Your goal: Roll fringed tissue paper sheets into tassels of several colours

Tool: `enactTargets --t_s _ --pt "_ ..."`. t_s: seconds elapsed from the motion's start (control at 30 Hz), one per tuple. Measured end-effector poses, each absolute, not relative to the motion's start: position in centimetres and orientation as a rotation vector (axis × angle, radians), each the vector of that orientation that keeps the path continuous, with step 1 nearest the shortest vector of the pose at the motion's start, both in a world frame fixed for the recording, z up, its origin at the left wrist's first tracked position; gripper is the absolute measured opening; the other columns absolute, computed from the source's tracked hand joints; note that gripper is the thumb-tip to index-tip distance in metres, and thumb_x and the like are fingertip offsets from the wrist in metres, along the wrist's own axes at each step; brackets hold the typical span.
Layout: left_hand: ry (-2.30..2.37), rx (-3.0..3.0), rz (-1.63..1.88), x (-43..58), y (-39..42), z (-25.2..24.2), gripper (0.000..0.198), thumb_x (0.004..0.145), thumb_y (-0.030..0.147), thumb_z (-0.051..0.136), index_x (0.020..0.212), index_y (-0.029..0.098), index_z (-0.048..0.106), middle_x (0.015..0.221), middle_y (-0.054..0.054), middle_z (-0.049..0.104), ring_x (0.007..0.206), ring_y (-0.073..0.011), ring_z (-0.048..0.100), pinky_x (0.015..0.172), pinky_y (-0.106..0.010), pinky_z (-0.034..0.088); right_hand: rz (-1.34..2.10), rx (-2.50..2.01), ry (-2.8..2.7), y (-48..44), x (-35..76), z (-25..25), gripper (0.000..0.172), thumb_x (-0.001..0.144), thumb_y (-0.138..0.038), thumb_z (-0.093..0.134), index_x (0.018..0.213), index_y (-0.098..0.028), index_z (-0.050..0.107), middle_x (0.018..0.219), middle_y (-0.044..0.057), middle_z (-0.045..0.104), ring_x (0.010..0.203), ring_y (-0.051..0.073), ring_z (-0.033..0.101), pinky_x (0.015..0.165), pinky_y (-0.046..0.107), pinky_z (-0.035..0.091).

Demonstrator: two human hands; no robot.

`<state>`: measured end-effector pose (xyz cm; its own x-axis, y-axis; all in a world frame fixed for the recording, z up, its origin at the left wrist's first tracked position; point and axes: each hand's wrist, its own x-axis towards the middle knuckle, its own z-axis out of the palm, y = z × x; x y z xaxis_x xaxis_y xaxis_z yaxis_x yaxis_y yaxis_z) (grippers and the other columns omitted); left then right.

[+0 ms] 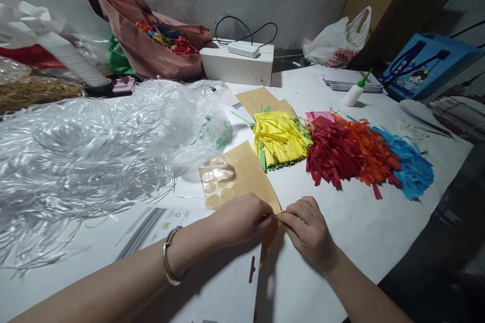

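Observation:
Close together at the near middle of the table, my left hand (246, 219) and my right hand (310, 229) are both closed in a pinch. Their fingertips meet on a thin tan piece (270, 242), which looks like paper and hangs below them. Most of it is hidden by my fingers. Just beyond my left hand lies a brown paper sheet (253, 171), with a clear sheet of round adhesive dots (217, 181) on top. Under my left forearm is a white printed board (223, 287). A metal bangle (168, 257) circles my left wrist.
Shiny clear plastic strands (83, 156) cover the left side. Yellow (282, 136), red (333, 151), orange (373, 151) and blue fringed paper tassels (411, 166) lie at right. Behind stand a white box (238, 68), a pink bag (151, 50), a glue bottle (354, 93) and a blue bag (428, 68).

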<state>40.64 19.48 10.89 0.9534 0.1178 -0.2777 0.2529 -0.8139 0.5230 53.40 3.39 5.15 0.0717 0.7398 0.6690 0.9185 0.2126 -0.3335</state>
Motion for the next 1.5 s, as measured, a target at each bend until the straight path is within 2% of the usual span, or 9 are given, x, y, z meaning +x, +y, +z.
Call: enactTargets --t_s 0.2,0.33,0.4,0.47,0.57,0.73,0.9,1.2,1.5 --pt "0.266 2.486 -0.288 40.7 19.7 11.3 0.028 0.085 0.017 0.049 0.06 0.016 0.061 0.051 0.004 0.047 0.045 -0.0085 0.029 0.045 -0.023 0.024 -0.292 -1.536 -1.711 3.1 53.6 5.8 0.026 0.09 0.002 0.053 0.099 -0.02 0.064 0.083 0.004 0.066 0.077 0.018 0.058 0.073 0.036 0.044" --pt "0.267 2.477 -0.235 40.7 19.8 11.5 0.028 0.084 0.015 0.049 0.062 0.016 0.066 0.052 0.002 0.053 0.046 -0.0091 0.033 0.046 -0.022 0.026 -0.064 -1.399 -1.635 2.2 53.8 6.5 0.029 0.088 0.002 0.055 0.101 -0.023 0.064 0.093 0.004 0.071 0.09 0.021 0.061 0.08 0.04 0.048" --pt "0.289 2.479 -0.193 40.7 20.0 11.5 0.028 0.087 0.017 0.049 0.071 0.016 0.073 0.058 0.0 0.063 0.048 -0.01 0.043 0.047 -0.022 0.031 0.125 -1.323 -1.47 1.8 53.9 6.5 0.026 0.088 -0.002 0.057 0.099 -0.025 0.066 0.091 0.004 0.07 0.089 0.022 0.061 0.08 0.041 0.05" --pt "0.341 2.494 -0.128 40.6 20.2 11.8 0.027 0.092 0.025 0.051 0.093 0.017 0.077 0.072 -0.004 0.074 0.055 -0.013 0.057 0.053 -0.023 0.038 0.258 -1.264 -1.264 1.6 54.1 6.3 0.02 0.09 -0.007 0.06 0.094 -0.025 0.066 0.085 0.003 0.066 0.086 0.022 0.06 0.076 0.04 0.05" --pt "0.485 2.544 0.009 40.2 20.9 13.4 0.032 0.098 0.034 0.052 0.113 0.017 0.074 0.092 -0.011 0.079 0.072 -0.0196 0.069 0.062 -0.026 0.044 0.318 -1.224 -1.079 1.5 54.1 6.5 0.014 0.093 -0.011 0.061 0.092 -0.025 0.063 0.082 0.002 0.059 0.081 0.019 0.058 0.07 0.034 0.05" --pt "0.746 2.666 0.241 39.6 21.0 19.1 0.036 0.103 0.036 0.047 0.093 0.015 0.074 0.086 -0.012 0.078 0.072 -0.0218 0.068 0.062 -0.028 0.038 0.452 -1.181 -1.015 2.0 52.2 10.3 0.006 0.093 -0.019 0.065 0.092 -0.024 0.062 0.084 0.001 0.058 0.079 0.017 0.058 0.071 0.029 0.051" --pt "0.906 2.789 0.45 38.6 19.0 23.5 0.04 0.104 0.042 0.046 0.09 0.015 0.071 0.086 -0.013 0.077 0.074 -0.0244 0.068 0.057 -0.03 0.027 0.469 -1.294 -1.099 3.6 49.0 15.5 0.006 0.086 -0.022 0.072 0.083 -0.022 0.066 0.08 0.001 0.063 0.077 0.016 0.059 0.072 0.028 0.05" --pt "1.037 2.958 0.592 35.5 15.8 25.7 0.043 0.104 0.047 0.042 0.086 0.017 0.068 0.077 -0.009 0.075 0.063 -0.0197 0.065 0.052 -0.031 0.022 0.079 -1.432 -1.236 4.5 45.3 17.6 0.01 0.086 -0.019 0.066 0.078 -0.023 0.062 0.074 -0.001 0.066 0.071 0.018 0.059 0.072 0.031 0.044" --pt "1.083 2.987 0.648 33.4 14.6 26.8 0.041 0.105 0.044 0.041 0.089 0.017 0.067 0.074 -0.01 0.072 0.058 -0.0188 0.061 0.05 -0.031 0.02 -0.096 -1.421 -1.363 4.1 43.4 18.5 0.011 0.087 -0.017 0.07 0.081 -0.023 0.063 0.078 -0.001 0.069 0.072 0.018 0.06 0.073 0.032 0.042"
